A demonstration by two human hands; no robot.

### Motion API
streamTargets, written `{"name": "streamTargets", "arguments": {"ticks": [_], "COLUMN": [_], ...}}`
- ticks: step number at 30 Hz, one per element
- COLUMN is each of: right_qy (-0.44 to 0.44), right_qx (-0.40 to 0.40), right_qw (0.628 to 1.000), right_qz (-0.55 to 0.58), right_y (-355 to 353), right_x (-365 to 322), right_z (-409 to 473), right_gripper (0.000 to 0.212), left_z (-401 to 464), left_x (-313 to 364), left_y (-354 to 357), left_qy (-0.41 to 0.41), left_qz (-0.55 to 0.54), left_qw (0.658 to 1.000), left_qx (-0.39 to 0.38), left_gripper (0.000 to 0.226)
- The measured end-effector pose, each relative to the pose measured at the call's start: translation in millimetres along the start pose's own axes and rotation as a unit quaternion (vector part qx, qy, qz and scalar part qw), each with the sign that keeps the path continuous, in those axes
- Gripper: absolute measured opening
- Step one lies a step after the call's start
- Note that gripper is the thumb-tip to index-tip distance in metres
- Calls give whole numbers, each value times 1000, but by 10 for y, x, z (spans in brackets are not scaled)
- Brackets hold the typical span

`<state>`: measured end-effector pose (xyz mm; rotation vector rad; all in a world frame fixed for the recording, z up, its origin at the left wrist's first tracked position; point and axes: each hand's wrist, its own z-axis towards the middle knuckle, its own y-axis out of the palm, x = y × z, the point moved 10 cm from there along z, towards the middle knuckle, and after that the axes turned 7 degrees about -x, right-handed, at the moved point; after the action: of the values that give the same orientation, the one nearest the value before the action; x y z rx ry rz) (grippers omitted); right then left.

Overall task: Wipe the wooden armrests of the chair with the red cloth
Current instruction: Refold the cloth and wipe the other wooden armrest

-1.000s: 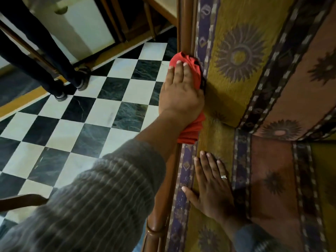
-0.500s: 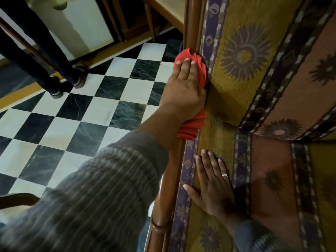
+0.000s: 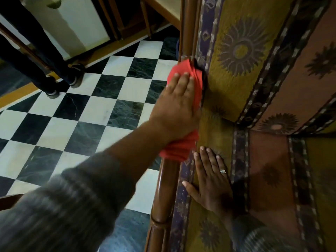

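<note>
A glossy brown wooden armrest [image 3: 161, 202] runs from the bottom edge up the middle of the head view, along the left side of a patterned yellow and rust chair cushion [image 3: 269, 160]. The red cloth [image 3: 179, 150] is draped over the rail about halfway up. My left hand [image 3: 177, 104] presses flat on the cloth, fingers pointing away from me, and grips it against the wood. My right hand [image 3: 211, 180] lies open and flat on the seat cushion just right of the rail, a ring on one finger, holding nothing.
Black and white checkered floor tiles [image 3: 91, 115] lie left of the chair. A person's legs in dark trousers and shoes [image 3: 72, 79] stand at the upper left. Wooden furniture legs [image 3: 145, 19] are at the top, and another curved wooden piece [image 3: 9, 200] at the left edge.
My left hand has slid the red cloth a short way along the armrest toward me. My right hand has stayed flat on the cushion.
</note>
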<state>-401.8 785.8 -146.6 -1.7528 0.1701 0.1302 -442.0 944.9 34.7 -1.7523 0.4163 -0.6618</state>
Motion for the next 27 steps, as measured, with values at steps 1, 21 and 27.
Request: {"name": "streamTargets", "arguments": {"ticks": [1,21,27], "right_qy": [-1,-6,-10], "right_qx": [3,11,18], "right_qw": [1000,1000,1000], "right_qz": [-2,0,-11], "right_y": [3,1,7], "right_x": [5,6,-5], "right_z": [-4,10,6], "right_gripper": [93,94,94], "left_z": [198,461,543], "left_x": [-18,-161,-59], "left_y": [-84,-210,-196], "left_qy": [-5,-155,-86], "left_qz": [6,-63,9], "left_qw": [1000,982,995], "left_qx": [-7,84,53], "left_gripper": [72,89,84]}}
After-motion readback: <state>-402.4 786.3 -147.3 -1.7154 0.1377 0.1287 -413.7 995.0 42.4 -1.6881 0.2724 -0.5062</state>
